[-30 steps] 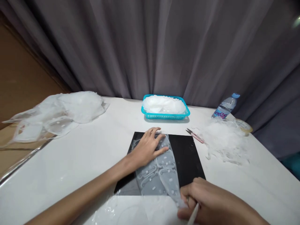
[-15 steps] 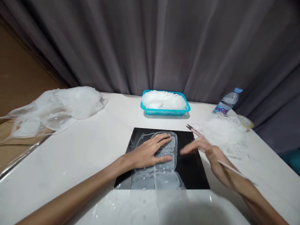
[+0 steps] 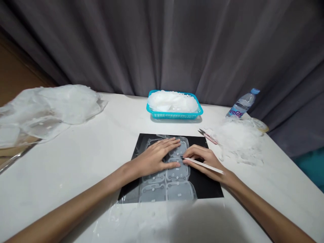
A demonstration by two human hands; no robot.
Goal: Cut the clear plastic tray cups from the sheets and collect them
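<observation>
A clear plastic sheet of moulded cells [image 3: 174,182] lies on a black mat [image 3: 205,184] in the middle of the white table [image 3: 88,158]. My left hand [image 3: 157,156] rests flat on the sheet's far part, fingers stretched out and pressing it down. My right hand [image 3: 204,158] is closed on a thin white stick-like tool [image 3: 202,165], held like a pen, with its tip on the sheet just right of my left fingers.
A turquoise basket [image 3: 174,114] heaped with white plastic pieces stands at the back. Small pink snips [image 3: 207,136] lie beside a pile of plastic trimmings [image 3: 238,138]. A water bottle [image 3: 240,106] stands at the right rear. Crumpled clear sheets [image 3: 50,108] cover the left. Grey curtain behind.
My right hand has swung from the sheet's near edge out to the right and back in, bringing the tool's tip onto the sheet. The sheet now lies straighter on the mat.
</observation>
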